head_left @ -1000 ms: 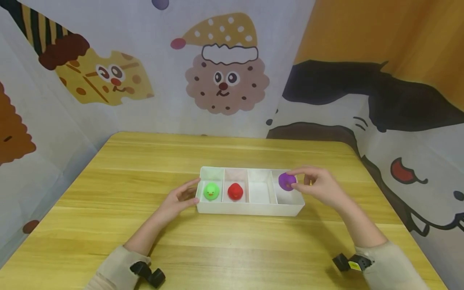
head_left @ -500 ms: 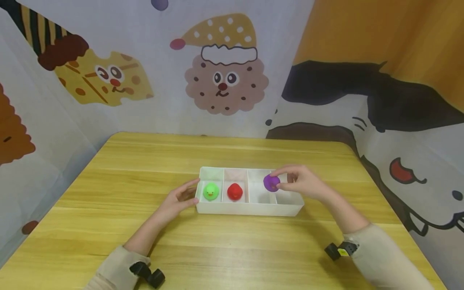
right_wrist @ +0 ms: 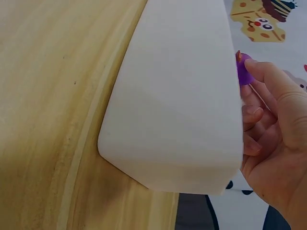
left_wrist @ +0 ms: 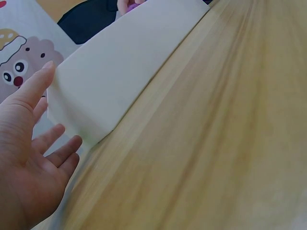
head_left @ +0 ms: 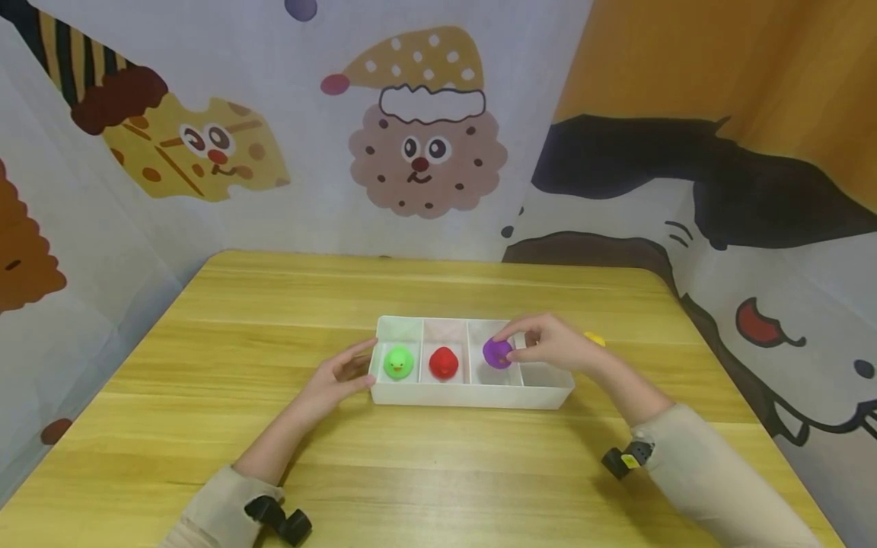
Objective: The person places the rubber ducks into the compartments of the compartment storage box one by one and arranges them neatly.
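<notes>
Now my right hand (head_left: 553,342) pinches a purple toy (head_left: 495,354).
My loose left hand (head_left: 334,380) touches the box (head_left: 473,396), lower middle.

Smooth plastic tray (head_left: 473,395), wood-grained table (head_left: 425,472); purple toy (head_left: 495,354) perhaps rubbery.

no readable text, tiny yellow label (head_left: 629,461) on right wrist camera (head_left: 613,463), illegible

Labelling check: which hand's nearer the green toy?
Left. Left hand is just left of the green toy, at the box; right hand is past the red toy, pinching the purple toy.
</notes>
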Available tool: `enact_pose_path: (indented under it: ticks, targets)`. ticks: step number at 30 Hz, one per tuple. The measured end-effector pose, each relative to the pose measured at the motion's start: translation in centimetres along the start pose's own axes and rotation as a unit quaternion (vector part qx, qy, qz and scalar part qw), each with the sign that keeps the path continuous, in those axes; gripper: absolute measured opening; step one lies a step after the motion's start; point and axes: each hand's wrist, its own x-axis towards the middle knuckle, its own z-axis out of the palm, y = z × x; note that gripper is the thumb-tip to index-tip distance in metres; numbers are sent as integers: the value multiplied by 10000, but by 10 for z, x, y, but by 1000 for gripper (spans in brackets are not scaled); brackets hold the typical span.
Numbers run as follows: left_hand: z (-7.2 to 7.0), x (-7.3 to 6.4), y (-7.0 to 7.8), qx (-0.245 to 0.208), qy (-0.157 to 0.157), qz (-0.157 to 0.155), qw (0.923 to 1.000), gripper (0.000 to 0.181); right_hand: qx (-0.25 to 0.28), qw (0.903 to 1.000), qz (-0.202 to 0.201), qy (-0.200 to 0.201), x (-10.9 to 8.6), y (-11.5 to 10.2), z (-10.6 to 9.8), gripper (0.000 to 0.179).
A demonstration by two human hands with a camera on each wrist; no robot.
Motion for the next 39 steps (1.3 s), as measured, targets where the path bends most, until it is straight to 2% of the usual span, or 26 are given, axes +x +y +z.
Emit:
enact_pose_path:
  ticks: [9, 22, 39]
  targets:
    - [0, 0, -1, -4, 29, 26, 10000, 64, 82, 9997, 89, -196, 8, 5, 7, 28]
    - [-1, 0, -2, 54, 6, 48, 10000, 63, -114, 9969, 717, -293, 14, 8, 16, 29]
    - [1, -1, 1, -113, 1, 46, 9999, 63, -241, 9916, 1206, -389, 21, 8, 24, 26]
